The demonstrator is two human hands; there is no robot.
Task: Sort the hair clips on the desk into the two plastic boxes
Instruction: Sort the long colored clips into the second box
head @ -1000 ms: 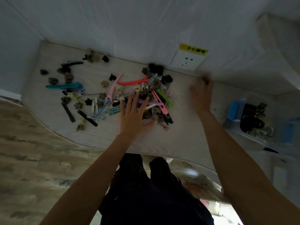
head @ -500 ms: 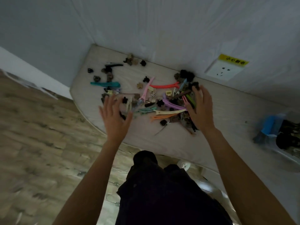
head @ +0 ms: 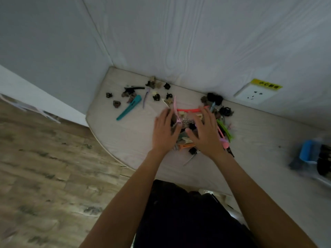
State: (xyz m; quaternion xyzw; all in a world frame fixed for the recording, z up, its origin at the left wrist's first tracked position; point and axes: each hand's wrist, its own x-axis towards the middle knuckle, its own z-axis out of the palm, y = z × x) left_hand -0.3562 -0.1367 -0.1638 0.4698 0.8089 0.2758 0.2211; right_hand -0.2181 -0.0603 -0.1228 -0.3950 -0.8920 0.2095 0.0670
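A heap of coloured hair clips [head: 188, 120] lies on the pale desk [head: 125, 136] near the back wall. My left hand [head: 165, 131] and my right hand [head: 206, 133] lie over the heap from either side, fingers straight and spread, palms down. Between them show a pink clip [head: 176, 111] and a red clip [head: 188, 110]. Green and pink clips [head: 224, 130] stick out to the right of my right hand. A teal clip [head: 129, 107] and small dark claw clips [head: 155, 96] are scattered to the left. A clear plastic box with a blue latch [head: 309, 153] stands at the right edge, blurred.
The desk's rounded front-left edge [head: 100, 140] drops to a wood-pattern floor. A wall socket with a yellow label [head: 254, 93] sits on the back wall to the right. My dark-clothed legs are below the desk edge.
Both hands have closed in on the heap from the left and right and pushed clips together. The view has swung left, carrying the plastic box to the right edge.
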